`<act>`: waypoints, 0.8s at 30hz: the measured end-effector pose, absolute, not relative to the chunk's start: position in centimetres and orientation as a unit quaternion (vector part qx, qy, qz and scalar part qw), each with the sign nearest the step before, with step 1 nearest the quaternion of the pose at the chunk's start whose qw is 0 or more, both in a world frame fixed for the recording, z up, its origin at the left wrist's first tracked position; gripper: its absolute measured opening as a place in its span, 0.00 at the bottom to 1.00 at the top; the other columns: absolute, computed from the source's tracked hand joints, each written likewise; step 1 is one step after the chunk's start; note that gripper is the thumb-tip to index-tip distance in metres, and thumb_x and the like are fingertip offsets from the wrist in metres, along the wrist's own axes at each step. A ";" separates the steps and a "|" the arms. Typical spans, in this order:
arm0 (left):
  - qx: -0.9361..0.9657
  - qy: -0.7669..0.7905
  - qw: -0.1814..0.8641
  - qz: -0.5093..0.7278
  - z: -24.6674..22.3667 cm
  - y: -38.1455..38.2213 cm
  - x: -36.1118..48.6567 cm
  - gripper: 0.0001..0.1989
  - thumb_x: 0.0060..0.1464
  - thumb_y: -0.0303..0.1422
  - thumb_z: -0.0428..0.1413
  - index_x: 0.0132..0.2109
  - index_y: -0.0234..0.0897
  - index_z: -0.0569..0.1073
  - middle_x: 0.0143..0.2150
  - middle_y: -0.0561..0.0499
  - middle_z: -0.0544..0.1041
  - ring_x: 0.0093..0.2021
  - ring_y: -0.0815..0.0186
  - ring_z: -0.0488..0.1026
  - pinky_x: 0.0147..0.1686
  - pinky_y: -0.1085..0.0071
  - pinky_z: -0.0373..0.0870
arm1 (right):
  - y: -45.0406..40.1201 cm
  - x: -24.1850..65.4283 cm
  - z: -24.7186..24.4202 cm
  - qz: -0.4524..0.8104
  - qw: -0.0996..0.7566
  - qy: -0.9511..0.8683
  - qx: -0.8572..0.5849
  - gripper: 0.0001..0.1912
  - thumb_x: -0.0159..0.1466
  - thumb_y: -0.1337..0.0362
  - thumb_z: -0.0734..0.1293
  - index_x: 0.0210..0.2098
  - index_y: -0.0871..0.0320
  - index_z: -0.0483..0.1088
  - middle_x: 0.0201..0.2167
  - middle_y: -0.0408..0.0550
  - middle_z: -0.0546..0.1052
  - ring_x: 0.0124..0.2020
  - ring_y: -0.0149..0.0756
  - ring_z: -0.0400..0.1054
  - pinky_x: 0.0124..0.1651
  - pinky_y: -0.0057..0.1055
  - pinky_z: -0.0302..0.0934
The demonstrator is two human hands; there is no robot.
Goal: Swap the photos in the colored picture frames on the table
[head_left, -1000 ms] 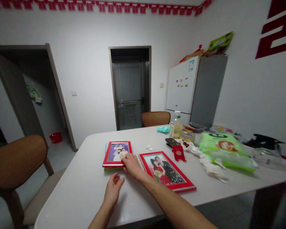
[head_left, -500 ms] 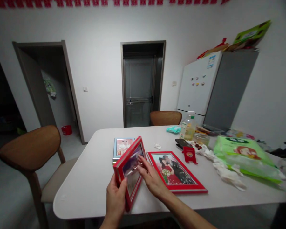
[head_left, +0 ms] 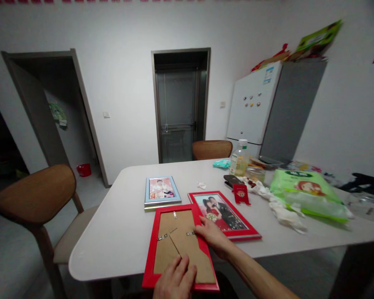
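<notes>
A red picture frame (head_left: 150,245) lies face down before me, overlapping the table's near edge. Its brown backing board (head_left: 182,238) shows, with small metal clips and a thin dark slanted line across it. My right hand (head_left: 213,234) grips the frame's right side, fingers on the rim and its thumb hidden. On the lower part of the board rests my left hand (head_left: 176,276), fingers extended and lying on the surface. Just behind and to the right is another red frame (head_left: 244,238), face up with a photo of a couple. A light-blue frame (head_left: 146,193) lies farther back, stacked on something with a yellowish edge.
On the table's right side are a red stand-up card (head_left: 241,194), a dark phone-like object (head_left: 232,181), a bottle (head_left: 239,160), crumpled tissues (head_left: 286,216) and a green tissue pack (head_left: 308,193). Wooden chairs stand left (head_left: 34,199) and behind (head_left: 212,149) the white table (head_left: 112,241).
The red frame has turned from upright and tilted to face down, its backing now up. My left hand moved from its side onto the board; my right went from the glass to the rim.
</notes>
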State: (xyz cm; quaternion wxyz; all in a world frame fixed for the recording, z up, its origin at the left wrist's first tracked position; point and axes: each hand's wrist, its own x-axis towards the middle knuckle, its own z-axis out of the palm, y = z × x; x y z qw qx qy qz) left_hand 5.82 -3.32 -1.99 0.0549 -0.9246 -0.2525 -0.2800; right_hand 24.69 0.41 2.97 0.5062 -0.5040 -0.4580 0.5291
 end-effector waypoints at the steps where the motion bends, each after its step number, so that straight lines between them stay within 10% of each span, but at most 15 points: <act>1: -0.925 -0.258 0.051 -0.275 -2.2 -3.4 6.0 0.22 0.52 0.27 0.48 0.54 0.44 0.59 0.50 0.46 0.69 0.48 0.58 0.66 0.42 0.68 0.70 | 0.7 24.8 2.5 0.490 0.490 -0.482 -0.535 0.18 0.46 0.67 0.60 0.37 0.64 0.67 0.34 0.51 0.75 0.33 0.37 0.69 0.35 0.31 0.62; 11: -0.921 -0.306 -0.030 -0.239 -1.4 -3.5 5.0 0.22 0.45 0.27 0.53 0.51 0.40 0.64 0.51 0.45 0.67 0.50 0.58 0.65 0.45 0.65 0.67 | 1.8 23.9 1.6 0.129 0.274 -0.676 -0.672 0.18 0.49 0.71 0.59 0.40 0.62 0.66 0.35 0.52 0.72 0.37 0.37 0.66 0.39 0.28 0.57; 16: -0.895 -0.395 -0.080 -0.193 -0.2 -3.3 2.4 0.20 0.44 0.35 0.56 0.47 0.38 0.68 0.51 0.40 0.67 0.51 0.51 0.63 0.49 0.46 0.57 | 1.6 23.4 1.1 0.070 0.229 -0.700 -0.672 0.14 0.50 0.72 0.58 0.35 0.60 0.69 0.35 0.51 0.68 0.37 0.35 0.64 0.40 0.27 0.55; 24: -0.863 -0.439 -0.152 -0.199 -0.2 -3.5 1.9 0.24 0.42 0.30 0.56 0.50 0.32 0.65 0.52 0.38 0.66 0.53 0.54 0.61 0.51 0.52 0.57 | 2.1 22.9 1.0 0.046 0.210 -0.702 -0.678 0.11 0.56 0.68 0.57 0.31 0.59 0.71 0.34 0.52 0.67 0.35 0.34 0.63 0.38 0.27 0.56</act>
